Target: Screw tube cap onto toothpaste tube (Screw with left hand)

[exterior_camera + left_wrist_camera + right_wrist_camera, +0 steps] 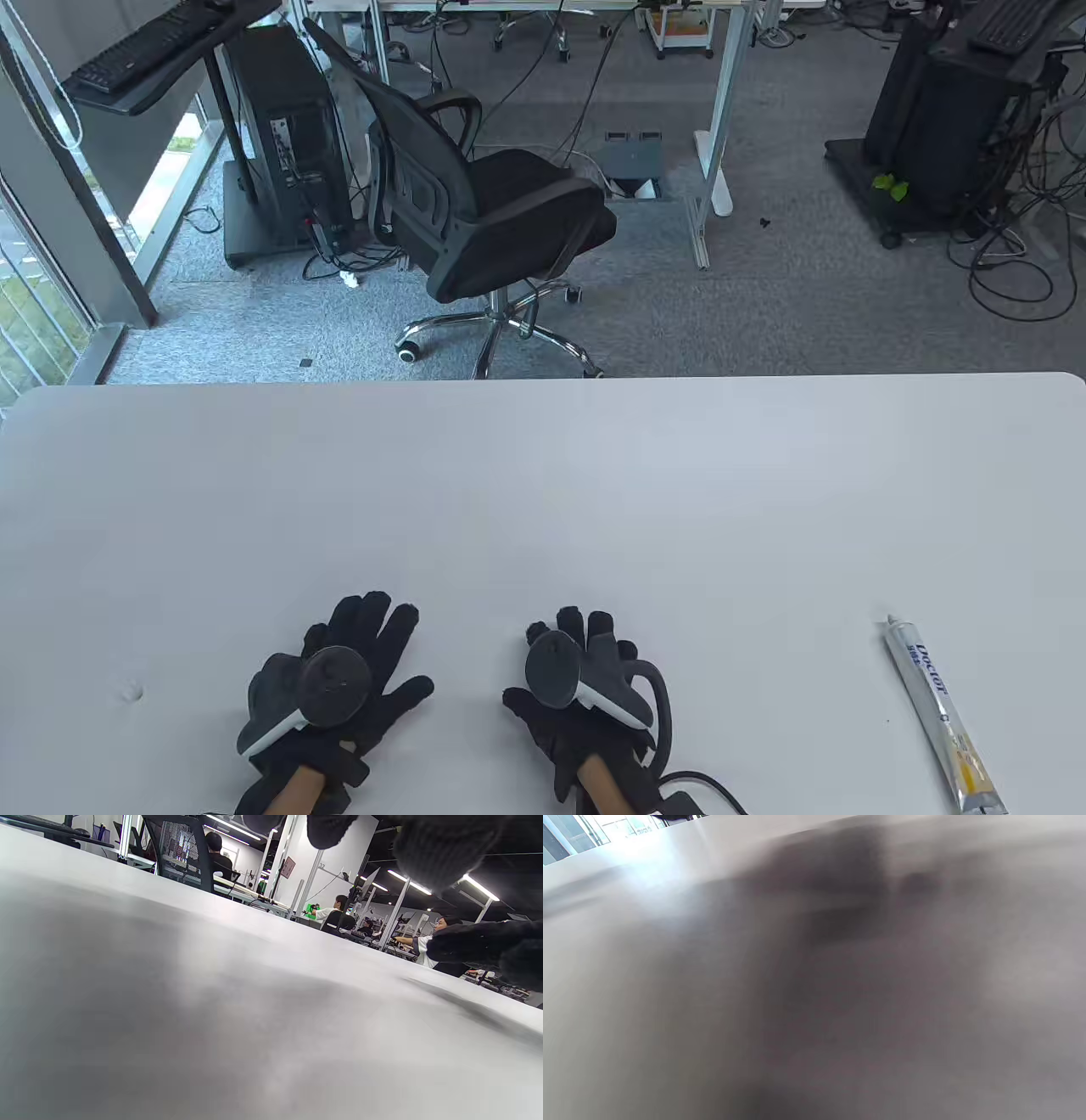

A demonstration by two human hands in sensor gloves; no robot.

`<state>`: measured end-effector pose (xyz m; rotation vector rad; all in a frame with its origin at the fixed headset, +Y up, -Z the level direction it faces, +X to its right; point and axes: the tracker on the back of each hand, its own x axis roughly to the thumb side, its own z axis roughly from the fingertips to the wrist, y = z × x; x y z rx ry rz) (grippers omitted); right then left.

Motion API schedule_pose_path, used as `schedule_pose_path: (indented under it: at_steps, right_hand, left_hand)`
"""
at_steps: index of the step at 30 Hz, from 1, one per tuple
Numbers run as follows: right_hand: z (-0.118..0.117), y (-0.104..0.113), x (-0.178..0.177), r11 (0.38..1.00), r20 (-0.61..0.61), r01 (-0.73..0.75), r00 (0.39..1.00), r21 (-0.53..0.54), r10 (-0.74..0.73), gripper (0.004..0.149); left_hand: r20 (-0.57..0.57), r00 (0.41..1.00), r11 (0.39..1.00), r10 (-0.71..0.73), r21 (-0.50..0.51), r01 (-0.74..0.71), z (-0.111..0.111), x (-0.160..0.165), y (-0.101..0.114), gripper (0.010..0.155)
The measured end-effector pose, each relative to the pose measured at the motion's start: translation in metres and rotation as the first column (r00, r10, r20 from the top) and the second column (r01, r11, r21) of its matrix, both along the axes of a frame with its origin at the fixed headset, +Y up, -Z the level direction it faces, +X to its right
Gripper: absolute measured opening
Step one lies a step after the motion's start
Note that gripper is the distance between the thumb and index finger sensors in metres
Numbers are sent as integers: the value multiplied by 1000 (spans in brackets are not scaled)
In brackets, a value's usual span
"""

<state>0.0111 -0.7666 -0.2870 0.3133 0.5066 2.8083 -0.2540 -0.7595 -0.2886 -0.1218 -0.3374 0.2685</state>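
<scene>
White surface (543,492) fills lower half of table view. Beyond it grey carpet floor (789,280). Black mesh office chair (475,212) on chrome wheeled base, just past the far edge. Black PC tower (284,127) left, under a tilted stand with keyboard (140,47). Window (34,297) at far left, daylight in. White desk legs (721,110), cables, second black rack (950,110) right. Left wrist view: ceiling strip lights (479,887), people at desks.
</scene>
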Motion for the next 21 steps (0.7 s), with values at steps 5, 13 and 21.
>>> schedule_pose_path:
  at_steps: [5,13,21]
  right_hand:
    - [6,1,1,1000,-7,20,1000,-9,-20,76]
    - [6,0,0,999,-8,33,999,-17,-33,75]
    - [6,12,12,990,41,142,989,8,-142,73]
  left_hand:
    - [7,1000,1000,-10,-3,10,1,1,-1,81]
    - [16,1000,1000,4,24,-4,0,1,1,81]
    - [20,1000,999,0,36,-1,2,1,3,80]
